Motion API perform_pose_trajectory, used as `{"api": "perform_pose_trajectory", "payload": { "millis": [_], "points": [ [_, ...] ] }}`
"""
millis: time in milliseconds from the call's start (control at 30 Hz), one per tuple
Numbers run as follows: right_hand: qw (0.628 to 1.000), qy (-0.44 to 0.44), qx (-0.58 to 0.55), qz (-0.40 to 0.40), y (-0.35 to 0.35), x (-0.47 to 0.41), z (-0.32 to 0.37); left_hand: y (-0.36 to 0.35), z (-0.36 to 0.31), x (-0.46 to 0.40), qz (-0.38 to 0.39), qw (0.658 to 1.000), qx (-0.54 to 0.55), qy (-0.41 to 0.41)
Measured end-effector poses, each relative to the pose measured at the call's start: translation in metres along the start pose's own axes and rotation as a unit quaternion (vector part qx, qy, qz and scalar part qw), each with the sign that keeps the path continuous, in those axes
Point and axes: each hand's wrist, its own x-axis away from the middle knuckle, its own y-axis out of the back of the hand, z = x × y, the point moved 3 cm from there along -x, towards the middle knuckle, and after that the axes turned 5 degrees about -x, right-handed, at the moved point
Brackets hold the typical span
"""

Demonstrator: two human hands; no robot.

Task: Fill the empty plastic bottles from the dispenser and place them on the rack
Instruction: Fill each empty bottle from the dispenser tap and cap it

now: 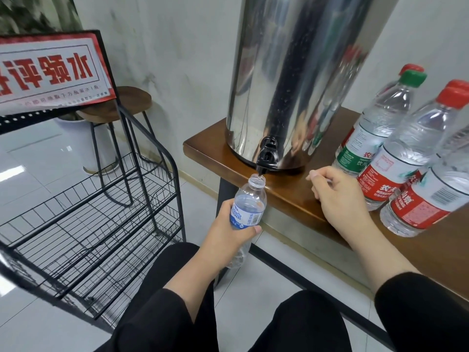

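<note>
Four capped bottles (396,158) beside right hand (337,196), fingers loosely curled; left hand (228,232) grips bottle (247,212).

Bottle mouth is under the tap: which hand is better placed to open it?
The right hand. It holds nothing and rests on the table edge beside the tap, while the left hand grips the uncapped bottle under the spout.

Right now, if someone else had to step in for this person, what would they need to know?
Left hand grips an uncapped bottle with its mouth under the tap of the dispenser.
Right hand rests on the table edge, fingers loosely curled; whether it holds a cap is unclear.
Capped bottles stand on the table.
Rack holds no bottles.
Left: fill, cap, rack each bottle.
</note>
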Motion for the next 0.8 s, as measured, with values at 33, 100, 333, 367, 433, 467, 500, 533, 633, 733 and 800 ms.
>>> {"api": "perform_pose_trajectory", "payload": {
  "millis": [33, 100, 333, 367, 433, 467, 500, 533, 633, 733, 800],
  "points": [
    [1.0, 0.001, 0.001, 0.005, 0.0009, 0.0005, -0.0006, 0.0001, -0.0017, 0.0007, -0.003, 1.0, -0.001, -0.001],
    [1.0, 0.002, -0.003, 0.011, 0.0029, 0.0019, -0.0014, 0.0007, -0.0039, 0.0012, -0.01, 1.0, -0.003, -0.005],
    [1.0, -0.004, -0.002, 0.006, 0.0021, 0.0036, -0.0019, 0.0021, -0.0035, 0.0016, -0.019, 1.0, -0.021, -0.014],
    [1.0, -0.003, 0.003, 0.004, 0.0021, 0.0039, -0.0026, 0.0021, -0.0038, 0.0016, -0.021, 0.999, -0.021, -0.014],
    [1.0, -0.002, 0.01, 0.001, 0.0026, 0.0044, -0.0035, 0.0018, -0.0045, 0.0015, -0.024, 0.999, -0.025, -0.014],
    [1.0, -0.003, 0.013, 0.001, 0.0028, 0.0043, -0.0036, 0.0014, -0.0047, 0.0015, -0.025, 0.999, -0.028, -0.014],
    [1.0, -0.005, 0.015, 0.0, 0.003, 0.0043, -0.0036, 0.001, -0.005, 0.0017, -0.026, 0.999, -0.03, -0.013],
    [1.0, -0.007, 0.016, 0.0, 0.0031, 0.0041, -0.0036, 0.0004, -0.0052, 0.0018, -0.027, 0.999, -0.033, -0.013],
    [1.0, -0.012, 0.014, 0.002, 0.0027, 0.0039, -0.0033, -0.0012, -0.005, 0.0033, -0.027, 0.999, -0.031, -0.012],
    [1.0, -0.015, 0.01, 0.004, 0.0025, 0.0042, -0.0034, -0.0022, -0.0046, 0.0048, -0.022, 0.999, -0.035, -0.011],
    [1.0, -0.016, 0.005, 0.004, 0.0025, 0.0048, -0.0028, -0.0021, -0.0041, 0.0051, -0.021, 0.999, -0.033, -0.01]
  ]
}}
